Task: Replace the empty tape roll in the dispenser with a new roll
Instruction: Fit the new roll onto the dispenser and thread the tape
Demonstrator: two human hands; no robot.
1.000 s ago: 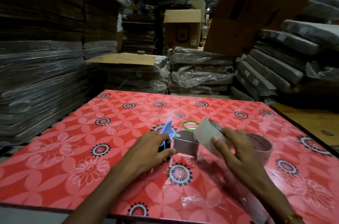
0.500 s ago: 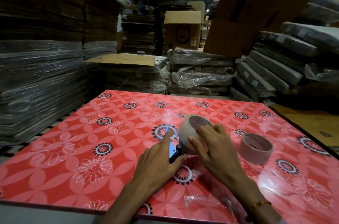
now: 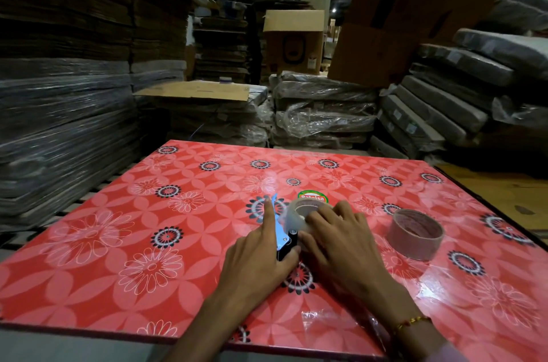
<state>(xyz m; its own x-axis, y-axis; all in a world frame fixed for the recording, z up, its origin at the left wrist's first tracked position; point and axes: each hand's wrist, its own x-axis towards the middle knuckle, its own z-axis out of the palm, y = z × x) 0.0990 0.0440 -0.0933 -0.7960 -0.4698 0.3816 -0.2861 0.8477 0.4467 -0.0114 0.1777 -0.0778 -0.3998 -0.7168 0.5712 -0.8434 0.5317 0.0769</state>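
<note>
A blue and black tape dispenser (image 3: 284, 240) lies on the red flowered table (image 3: 148, 243), a little right of centre. My left hand (image 3: 258, 261) holds it, with the index finger stretched along its left side and the thumb against the black part. A new roll of clear tape (image 3: 292, 219) sits on the dispenser. My right hand (image 3: 338, 243) covers the roll's near side, fingers curled over it. The empty brown cardboard core (image 3: 415, 234) stands alone to the right, untouched.
A green oval sticker (image 3: 311, 196) is on the table just behind the roll. Wrapped stacks of flat cardboard (image 3: 59, 124) rise close on the left, plastic-wrapped bundles (image 3: 323, 112) behind, and a wooden surface (image 3: 489, 186) lies to the right.
My right hand carried the new roll leftward from above the empty core and lowered it onto the dispenser. My left hand stayed on the dispenser, its index finger now stretched forward.
</note>
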